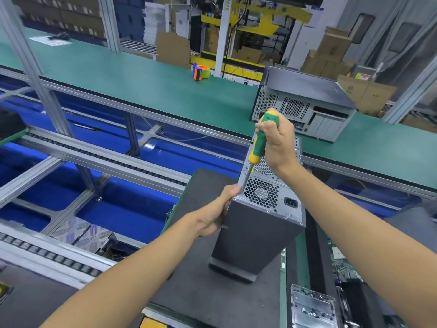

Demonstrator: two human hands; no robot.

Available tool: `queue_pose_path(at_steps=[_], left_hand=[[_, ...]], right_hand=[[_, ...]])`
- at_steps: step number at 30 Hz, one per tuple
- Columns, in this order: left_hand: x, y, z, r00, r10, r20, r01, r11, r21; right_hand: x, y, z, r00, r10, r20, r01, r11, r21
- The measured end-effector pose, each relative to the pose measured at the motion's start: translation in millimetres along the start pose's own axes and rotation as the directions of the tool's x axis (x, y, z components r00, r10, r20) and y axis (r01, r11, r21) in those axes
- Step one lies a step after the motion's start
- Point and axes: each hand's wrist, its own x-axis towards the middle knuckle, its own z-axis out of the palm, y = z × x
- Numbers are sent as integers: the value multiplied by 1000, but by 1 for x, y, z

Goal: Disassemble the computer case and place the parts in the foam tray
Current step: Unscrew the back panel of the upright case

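1. Early days I'd say: the computer case stands on end on the dark foam pad on the worktop, panels on.
2. Right hand has its grip wrapped round a green-yellow screwdriver, tip at a rear-edge screw.
3. Left hand grips the case's corner to steady it.
4. Everything's left; no parts visibly set in a tray.

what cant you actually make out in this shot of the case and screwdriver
Head view only:
- Screwdriver tip and the screw: hidden behind the left hand at the computer case corner.
- Case's far rear panel: covered by the right hand.
- Parts at the lower right edge: cut off and blurred.
- Second case's ports: too small.
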Motion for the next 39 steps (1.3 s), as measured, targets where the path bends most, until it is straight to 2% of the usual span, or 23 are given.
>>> queue_pose_path(at_steps=[7,10,14,16,19,21,24,28,31,33,37,39], left_hand=[[0,0,2,1000,18,-1,-18,1000,-15],[1,-1,1,1000,14,9,-14,1000,-9],[4,-3,-1,999,9,36,-9,1000,-14],[5,-4,-2,999,8,50,-8,1000,-12],[6,-5,-1,1000,13,17,-13,1000,-8],[7,-6,0,1000,16,-10,-16,1000,-8],[5,-6,2,999,21,-42,-21,1000,3],[2,-3,4,999,17,-32,-16,999,34],[1,-3,4,999,16,-34,-15,999,45],[1,-4,3,999,16,-39,-14,999,51],[0,-4,5,999,12,-52,-7,996,84],[-1,-4,8,997,14,-76,-8,997,79]], right_hand=[[-5,0,4,996,-75,-43,73,996,-50],[-7,-2,9,988,-143,-64,135,984,-120],[-8,-5,15,986,-145,-83,125,970,-209],[-8,-8,16,990,-135,-32,126,971,-205],[-6,-17,12,981,-87,171,109,986,-123],[-2,-24,7,955,-33,294,72,990,-125],[7,-35,-4,915,81,395,-10,984,-178],[26,-55,-28,833,269,483,-48,905,-423],[37,-71,-42,764,416,494,-8,771,-637],[41,-80,-47,721,484,496,32,692,-722],[41,-99,-44,614,541,574,79,682,-727],[38,-112,-41,551,548,629,234,623,-747]])
